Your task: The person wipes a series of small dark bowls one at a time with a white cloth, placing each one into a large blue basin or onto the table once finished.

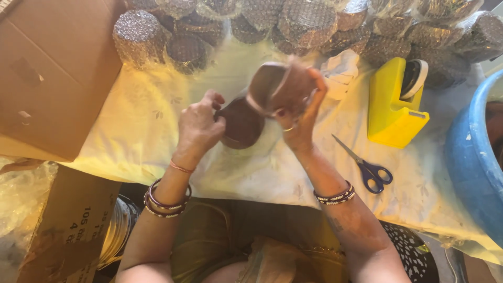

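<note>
Bangled left hand (198, 126) grips a round dark-brown clay pot (242, 124), fingers (216, 99) curled over its rim. Right hand (298, 112) fingers (318, 86) clasp a second blurred brown pot (272, 86), raised just beyond, over the cream cloth-covered surface (141, 131).

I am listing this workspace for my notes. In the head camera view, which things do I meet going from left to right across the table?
Cardboard box → left hand → brown cup → right hand → blue-handled scissors → yellow tape dispenser → blue tub.

Two brown clay cups, in hand
Upper cup (275, 86) tilted, mouth leftward, motion-blurred; lower cup (241, 124) dark brown, low over the cloth-covered bench (136, 136), just beside the first.
</note>
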